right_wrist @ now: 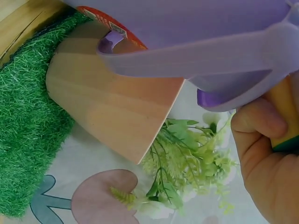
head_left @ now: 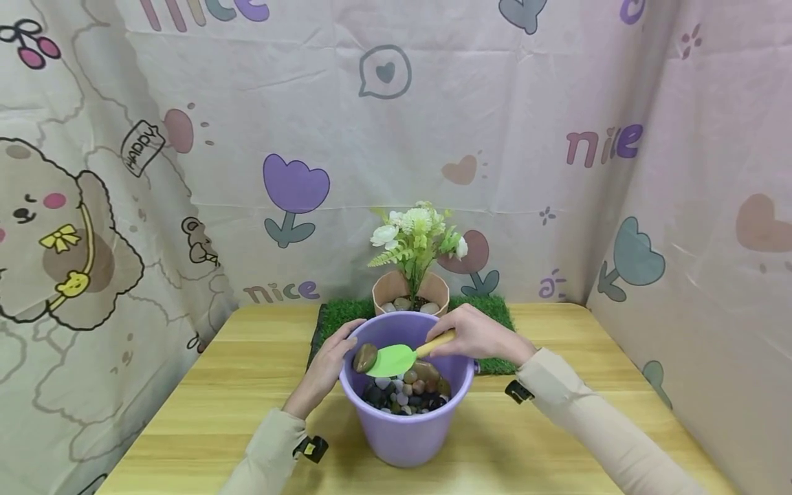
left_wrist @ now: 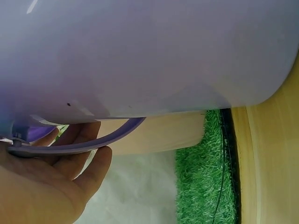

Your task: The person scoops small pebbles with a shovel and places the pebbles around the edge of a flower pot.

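A purple bucket (head_left: 405,433) stands on the table with pebbles (head_left: 405,395) inside, dark, white and brown. My left hand (head_left: 328,364) grips its left rim; in the left wrist view the fingers (left_wrist: 96,172) lie beside the bucket's handle (left_wrist: 79,147). With my right hand (head_left: 476,333) I hold a small garden trowel by its yellow handle (head_left: 436,343). Its light green blade (head_left: 392,361) points left over the pebbles. At the blade's tip is a large brown stone (head_left: 365,357), close to the bucket's left inner wall. Another large brown stone (head_left: 427,373) lies among the pebbles.
Behind the bucket, a peach flowerpot (head_left: 380,292) with white flowers (head_left: 414,230) and stones stands on a green artificial grass mat (head_left: 346,316). The wooden table (head_left: 247,371) ends at a printed cloth backdrop (head_left: 402,137), which also hangs on both sides.
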The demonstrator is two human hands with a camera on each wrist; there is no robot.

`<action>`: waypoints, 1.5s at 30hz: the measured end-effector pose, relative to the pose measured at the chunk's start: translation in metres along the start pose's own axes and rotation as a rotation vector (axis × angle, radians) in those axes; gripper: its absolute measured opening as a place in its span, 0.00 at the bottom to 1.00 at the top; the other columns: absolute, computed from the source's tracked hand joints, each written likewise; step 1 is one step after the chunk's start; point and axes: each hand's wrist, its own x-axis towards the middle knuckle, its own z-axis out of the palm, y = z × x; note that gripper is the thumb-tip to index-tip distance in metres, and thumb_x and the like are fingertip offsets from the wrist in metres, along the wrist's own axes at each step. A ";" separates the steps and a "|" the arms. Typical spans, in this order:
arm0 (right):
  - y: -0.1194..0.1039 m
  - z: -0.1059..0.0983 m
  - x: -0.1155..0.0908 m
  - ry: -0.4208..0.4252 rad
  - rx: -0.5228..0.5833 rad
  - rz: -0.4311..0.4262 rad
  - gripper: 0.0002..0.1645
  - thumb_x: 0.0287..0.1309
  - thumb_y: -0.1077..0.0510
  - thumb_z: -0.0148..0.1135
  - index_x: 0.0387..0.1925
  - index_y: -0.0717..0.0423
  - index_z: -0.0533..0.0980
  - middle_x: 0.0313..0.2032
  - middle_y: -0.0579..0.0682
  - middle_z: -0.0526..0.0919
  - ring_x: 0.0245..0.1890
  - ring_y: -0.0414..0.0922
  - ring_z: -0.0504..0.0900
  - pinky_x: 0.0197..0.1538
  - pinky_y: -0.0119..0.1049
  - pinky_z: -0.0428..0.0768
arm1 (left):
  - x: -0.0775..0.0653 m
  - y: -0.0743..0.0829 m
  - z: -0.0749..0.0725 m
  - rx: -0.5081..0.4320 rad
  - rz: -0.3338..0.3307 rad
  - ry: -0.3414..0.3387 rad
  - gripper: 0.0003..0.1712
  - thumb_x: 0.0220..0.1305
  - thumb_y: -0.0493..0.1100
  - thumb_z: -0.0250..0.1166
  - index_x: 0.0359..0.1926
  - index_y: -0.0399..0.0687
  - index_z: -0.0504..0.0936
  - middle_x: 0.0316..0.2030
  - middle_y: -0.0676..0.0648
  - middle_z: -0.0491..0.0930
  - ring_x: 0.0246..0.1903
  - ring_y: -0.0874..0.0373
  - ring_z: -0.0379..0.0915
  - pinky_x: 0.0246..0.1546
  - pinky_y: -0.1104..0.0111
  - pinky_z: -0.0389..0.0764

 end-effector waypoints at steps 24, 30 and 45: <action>0.013 0.008 -0.008 0.152 -0.149 0.028 0.13 0.50 0.48 0.75 0.40 0.40 0.87 0.35 0.34 0.86 0.34 0.32 0.75 0.37 0.28 0.73 | 0.000 -0.003 0.000 -0.034 -0.018 0.026 0.24 0.78 0.50 0.40 0.66 0.52 0.71 0.64 0.43 0.72 0.59 0.45 0.73 0.52 0.58 0.79; 0.016 0.006 -0.012 0.183 -0.104 0.041 0.13 0.49 0.50 0.75 0.40 0.39 0.87 0.37 0.33 0.86 0.34 0.32 0.74 0.37 0.29 0.73 | 0.000 -0.003 0.001 -0.013 -0.020 0.031 0.24 0.78 0.51 0.40 0.66 0.54 0.71 0.64 0.44 0.72 0.59 0.45 0.73 0.54 0.56 0.78; 0.020 -0.009 -0.022 0.237 -0.076 0.067 0.14 0.47 0.50 0.77 0.40 0.41 0.88 0.33 0.33 0.86 0.30 0.33 0.73 0.33 0.31 0.72 | 0.001 0.000 0.000 -0.022 -0.025 0.016 0.24 0.79 0.48 0.39 0.67 0.51 0.70 0.65 0.43 0.71 0.62 0.45 0.71 0.58 0.55 0.74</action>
